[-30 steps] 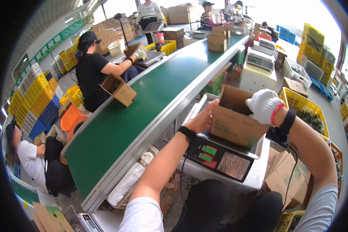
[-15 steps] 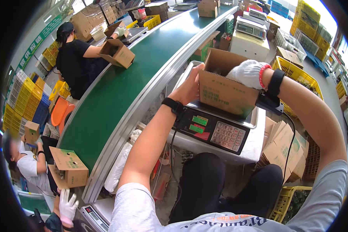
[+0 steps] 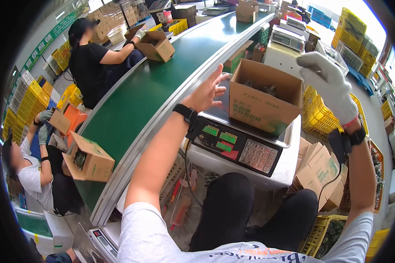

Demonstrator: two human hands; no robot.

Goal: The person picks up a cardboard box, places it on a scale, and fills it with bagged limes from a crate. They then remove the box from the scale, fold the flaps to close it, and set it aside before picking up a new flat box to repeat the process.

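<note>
We find one open carton [image 3: 264,104] upright on one scale [image 3: 241,147]. Our two hands hold nothing: left hand [image 3: 205,91], bare, fingers wide, beside it; right hand [image 3: 328,81], gloved, fingers loosely apart, to its right.

An open, brown, rectangular cardboard box [image 3: 264,107] sits on a flat, black-and-silver metal scale [image 3: 235,147], which rests on a white, block-shaped stand [image 3: 204,163]. To their left runs a long, green, flat-surfaced conveyor [image 3: 127,105], with another open, brown, square-sided cardboard carton [image 3: 161,51] on its far edge. Flattened, brown cardboard sheets [image 3: 318,173] lie right of the stand.
</note>
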